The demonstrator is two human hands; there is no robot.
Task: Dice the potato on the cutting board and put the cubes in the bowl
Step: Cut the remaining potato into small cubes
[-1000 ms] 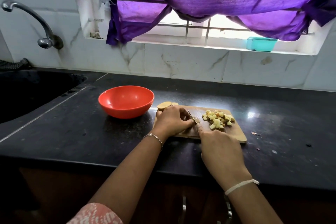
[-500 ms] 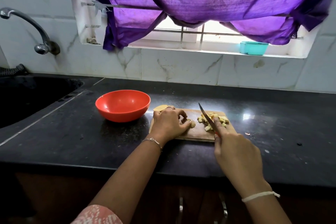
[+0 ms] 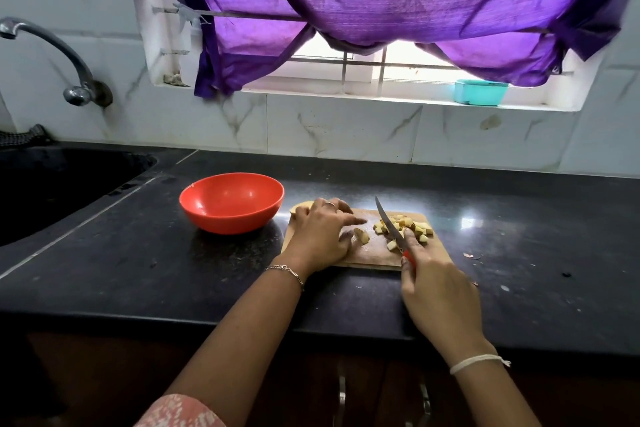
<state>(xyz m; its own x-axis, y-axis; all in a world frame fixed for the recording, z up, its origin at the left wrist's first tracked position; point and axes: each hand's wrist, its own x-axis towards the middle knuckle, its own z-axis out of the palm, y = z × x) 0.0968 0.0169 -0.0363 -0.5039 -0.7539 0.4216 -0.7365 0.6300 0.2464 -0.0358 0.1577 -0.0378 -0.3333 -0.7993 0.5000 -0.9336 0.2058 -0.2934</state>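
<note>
A heap of potato cubes (image 3: 403, 227) sits on the cutting board (image 3: 367, 255), with a small chunk (image 3: 362, 236) and a larger piece (image 3: 300, 207) by the left hand (image 3: 322, 236) waiting to be cut, its fingers (image 3: 351, 219) relaxed on the wood, the right hand (image 3: 440, 295) clasping the knife (image 3: 387, 221), and the red bowl (image 3: 231, 220) alongside shows nothing inside.

Yellow potato cubes (image 3: 420, 229) lie heaped on the wooden cutting board (image 3: 374, 255), right of the red bowl (image 3: 225, 218).

Bowl (image 3: 228, 222): on the tabletop (image 3: 145, 270), just left of the cutting board (image 3: 372, 255)
Cubes (image 3: 403, 227): on the right part of the board
Knife (image 3: 386, 220): over the board, beside the cubes
Sink (image 3: 62, 180): far left of the bowl
Box (image 3: 480, 92): on the window sill (image 3: 346, 97), behind the board
</note>
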